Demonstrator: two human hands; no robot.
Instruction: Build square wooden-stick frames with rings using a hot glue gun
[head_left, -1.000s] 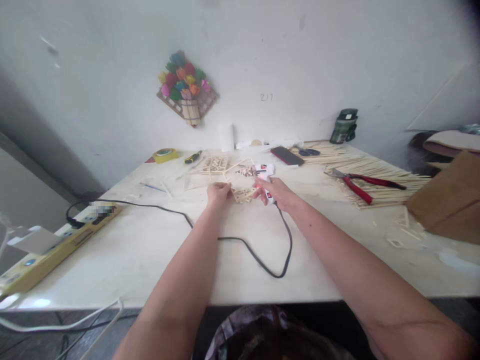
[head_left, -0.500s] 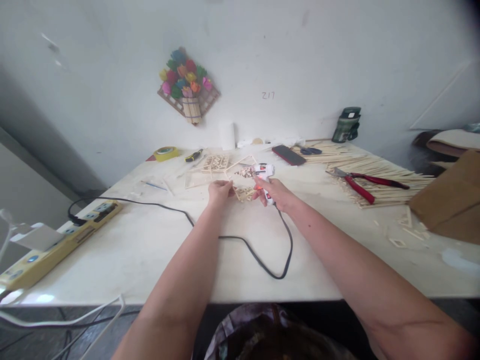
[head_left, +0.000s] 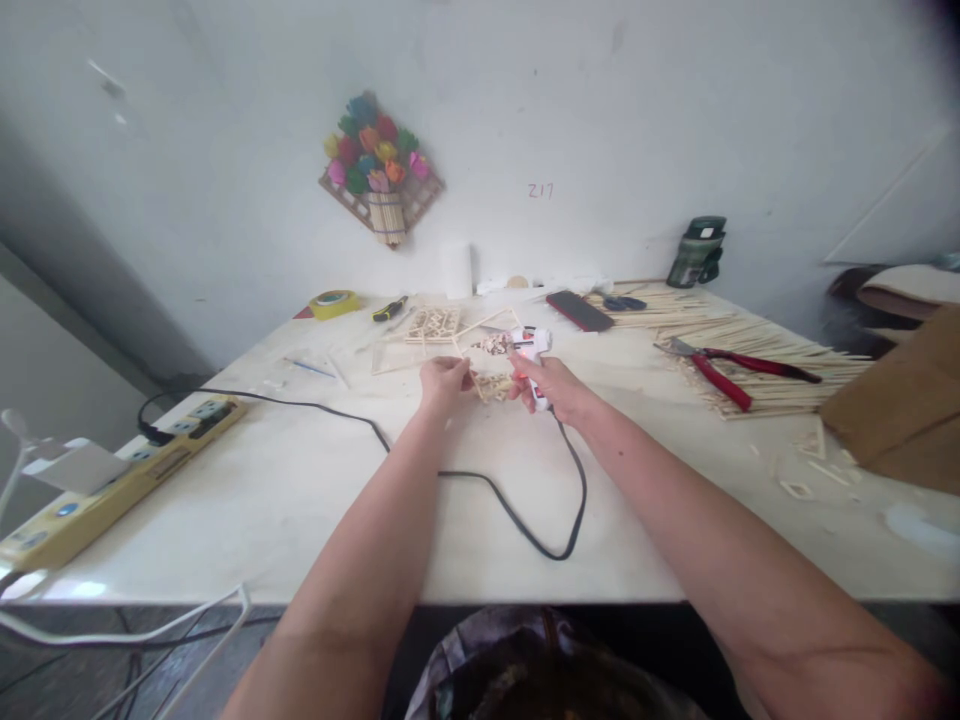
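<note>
A plain pale wall [head_left: 637,110] rises behind a whitish table [head_left: 300,530]; a fan of colourful paper-like flowers [head_left: 381,150] hangs on it, to the left of centre. Two bare forearms reach in from the bottom edge towards the middle of the table.

The left hand [head_left: 446,385] has its thumb and fingers pinched together on one side of a frame of thin wooden sticks [head_left: 485,323]. The right hand [head_left: 553,385] is wrapped around the handle of a white glue gun [head_left: 534,343], whose speckled nozzle end points left, across the frame. A black cord [head_left: 579,490] loops from the handle over the tabletop.

For this work, a light, steady pinch should suit such thin sticks, as a hard squeeze could skew the corners. The tip is best brought right up to a joint, with a small dab given and the left fingertips well out of its path, since it is probably hot. The cord's slack should be left loose so that it does not tug the gun.

The frame lies at the centre, between the hands: pale, straw-coloured, open and angular, with one corner pointing away from the person. Short pale pieces [head_left: 493,387] form a tangle at its near end; whether they are joined to it is too blurred to tell.
</note>
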